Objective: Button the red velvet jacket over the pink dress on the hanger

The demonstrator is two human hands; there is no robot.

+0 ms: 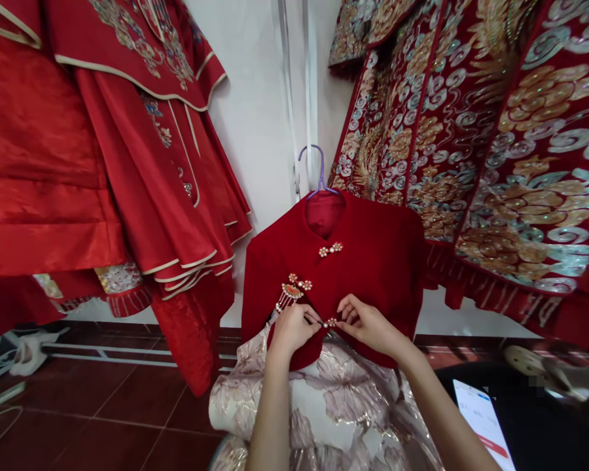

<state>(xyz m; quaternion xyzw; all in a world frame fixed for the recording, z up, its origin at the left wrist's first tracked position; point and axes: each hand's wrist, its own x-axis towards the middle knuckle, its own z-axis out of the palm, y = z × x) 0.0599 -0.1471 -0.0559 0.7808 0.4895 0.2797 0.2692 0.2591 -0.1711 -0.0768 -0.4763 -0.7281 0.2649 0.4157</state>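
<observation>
A dark red jacket point(373, 261) hangs on a purple hanger point(319, 173). At its lower front opening is a beaded flower clasp point(329, 323). My left hand point(294, 329) pinches the left end of this clasp, its fingers closed. From the other side, my right hand point(366, 322) grips the right end between thumb and forefinger, the other fingers curled. Another beaded clasp point(330, 249) sits at the collar. On the left front edge is a middle clasp point(300, 282), with a fan-shaped tassel brooch point(292, 292) just below it.
Pale floral fabric point(324, 405) lies below the jacket. Red gowns point(152, 163) hang at left, and a sequinned embroidered garment point(471, 131) at right. A lit phone point(483, 425) rests on a black surface at lower right. Metal rails point(112, 353) run low at left.
</observation>
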